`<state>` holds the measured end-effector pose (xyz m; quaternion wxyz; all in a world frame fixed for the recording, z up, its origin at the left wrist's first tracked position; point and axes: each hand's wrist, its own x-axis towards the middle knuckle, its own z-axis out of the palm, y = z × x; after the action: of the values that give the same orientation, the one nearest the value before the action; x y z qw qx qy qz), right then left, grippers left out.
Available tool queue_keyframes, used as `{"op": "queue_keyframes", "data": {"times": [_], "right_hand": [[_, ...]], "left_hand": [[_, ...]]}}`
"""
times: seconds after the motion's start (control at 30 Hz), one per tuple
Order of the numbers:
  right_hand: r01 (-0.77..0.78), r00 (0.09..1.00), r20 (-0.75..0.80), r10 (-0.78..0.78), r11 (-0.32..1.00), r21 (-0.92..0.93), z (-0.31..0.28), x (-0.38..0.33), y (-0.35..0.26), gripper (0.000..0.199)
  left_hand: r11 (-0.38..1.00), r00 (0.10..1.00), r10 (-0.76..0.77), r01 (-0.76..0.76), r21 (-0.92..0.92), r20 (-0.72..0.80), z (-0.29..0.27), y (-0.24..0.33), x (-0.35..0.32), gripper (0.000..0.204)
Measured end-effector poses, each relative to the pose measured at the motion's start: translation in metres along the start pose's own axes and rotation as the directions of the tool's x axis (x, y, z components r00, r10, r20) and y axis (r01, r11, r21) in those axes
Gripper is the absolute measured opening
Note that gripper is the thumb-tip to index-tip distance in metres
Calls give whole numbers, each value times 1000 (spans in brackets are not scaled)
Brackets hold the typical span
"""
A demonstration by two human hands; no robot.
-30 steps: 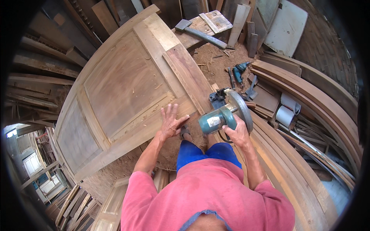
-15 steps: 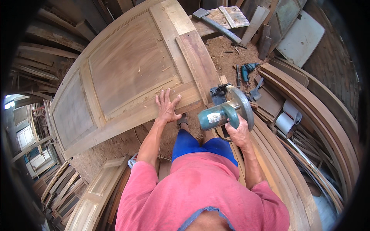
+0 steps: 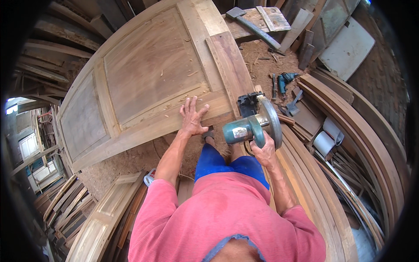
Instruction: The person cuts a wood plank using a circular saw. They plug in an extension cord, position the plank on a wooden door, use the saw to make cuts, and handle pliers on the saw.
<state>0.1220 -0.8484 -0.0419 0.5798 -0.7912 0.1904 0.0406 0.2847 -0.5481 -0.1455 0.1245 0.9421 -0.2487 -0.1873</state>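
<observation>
From my head, the left of two side-by-side fisheye cameras looks down, upright. My shirt (image 3: 227, 205) sits nearest, along the lower edge; my left hand (image 3: 191, 118) and right hand (image 3: 264, 153) lie farther off, near the middle.

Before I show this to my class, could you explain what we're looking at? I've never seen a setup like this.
There is no robot here: a person works with two bare hands. A wide fisheye camera on the person's head looks down, past a pink short-sleeved shirt, so straight edges look bent. The left hand rests, fingers spread, on the near edge of a large brown wooden panelled door. The right hand grips a teal circular saw with a round grey guard, beside the door's right end. On the door lie a reddish-brown wooden board and small pale wood chips.
</observation>
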Motion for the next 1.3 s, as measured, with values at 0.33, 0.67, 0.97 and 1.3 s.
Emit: {"op": "queue_keyframes", "data": {"times": [0.33, 0.67, 0.97, 1.3], "right_hand": [[-3, 1000, 6, 3, 999, 35, 8, 4, 2, 22], [2, 999, 33, -4, 999, 43, 9, 13, 2, 21], [14, 999, 51, -16, 999, 41, 10, 21, 1, 26], [-2, 998, 63, -1, 999, 50, 12, 29, 3, 26]], "left_hand": [[1000, 1000, 13, -13, 10, -4, 2, -2, 0, 104], [1000, 1000, 21, -21, 22, -3, 4, -4, -1, 105], [999, 999, 33, -32, 29, -13, 4, -4, 0, 106], [999, 1000, 31, -30, 38, -4, 5, -3, 2, 105]]}}
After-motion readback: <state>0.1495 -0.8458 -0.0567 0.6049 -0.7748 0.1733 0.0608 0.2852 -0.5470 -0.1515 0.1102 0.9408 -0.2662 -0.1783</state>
